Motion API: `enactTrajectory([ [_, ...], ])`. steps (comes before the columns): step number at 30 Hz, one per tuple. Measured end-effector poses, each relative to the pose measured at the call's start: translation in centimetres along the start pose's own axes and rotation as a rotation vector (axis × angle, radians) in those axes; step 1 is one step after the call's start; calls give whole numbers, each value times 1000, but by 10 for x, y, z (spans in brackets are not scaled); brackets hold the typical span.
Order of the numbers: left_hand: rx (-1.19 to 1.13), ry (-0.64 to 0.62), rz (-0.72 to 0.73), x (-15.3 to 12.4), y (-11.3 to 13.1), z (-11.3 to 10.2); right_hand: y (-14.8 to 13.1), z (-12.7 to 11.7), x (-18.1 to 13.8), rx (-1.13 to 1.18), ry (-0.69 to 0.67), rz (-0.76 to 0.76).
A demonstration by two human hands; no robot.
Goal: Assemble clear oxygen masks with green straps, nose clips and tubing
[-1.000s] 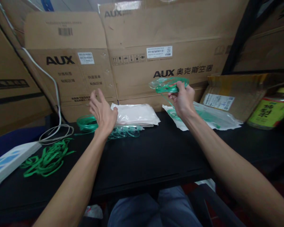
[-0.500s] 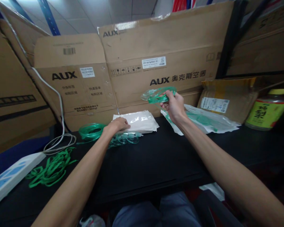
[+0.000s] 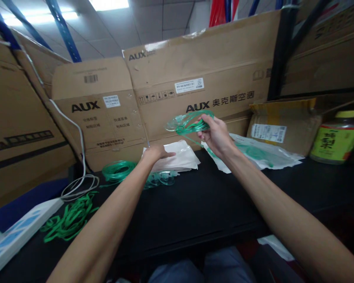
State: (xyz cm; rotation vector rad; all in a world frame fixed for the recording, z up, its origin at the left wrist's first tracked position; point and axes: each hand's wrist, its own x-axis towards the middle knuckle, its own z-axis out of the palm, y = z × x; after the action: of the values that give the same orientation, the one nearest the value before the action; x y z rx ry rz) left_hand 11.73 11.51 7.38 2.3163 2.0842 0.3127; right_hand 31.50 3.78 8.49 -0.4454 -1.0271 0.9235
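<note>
My right hand (image 3: 214,131) is closed round a clear oxygen mask with coiled green tubing (image 3: 191,122), held up in front of the cardboard. The mask end points left, and a strand of tubing hangs down to the right. My left hand (image 3: 157,154) lies on the left part of a stack of white pouches (image 3: 183,153), its thumb stretched out over the top one; the other fingers are mostly hidden. Just below the stack sits a row of clear masks (image 3: 162,179), partly covered by my left forearm. A coil of green tubing (image 3: 118,171) rests left of that forearm.
Green elastic straps (image 3: 72,220) lie in a heap beside a white power strip (image 3: 26,232). On the right are a white pouch with green tubing inside (image 3: 253,153), a small carton (image 3: 283,125) and a yellow-labelled jar (image 3: 333,139). Cardboard panels (image 3: 162,114) stand along the back.
My left hand has shifted slightly right over the white pouches, and its thumb now reaches out. The mask and tubing in my right hand have moved a little left. The camera view has tilted up.
</note>
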Motion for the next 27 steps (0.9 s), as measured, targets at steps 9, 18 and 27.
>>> enactTrajectory([
  [9,-553,303,124,-96,-39,-30,-46,15,-58,137,-168,221],
  [18,-954,160,83,-168,-61,12,-17,-10,-125,106,-267,679],
  [27,-619,50,191,-208,-55,37,22,-39,-131,-631,-554,703],
])
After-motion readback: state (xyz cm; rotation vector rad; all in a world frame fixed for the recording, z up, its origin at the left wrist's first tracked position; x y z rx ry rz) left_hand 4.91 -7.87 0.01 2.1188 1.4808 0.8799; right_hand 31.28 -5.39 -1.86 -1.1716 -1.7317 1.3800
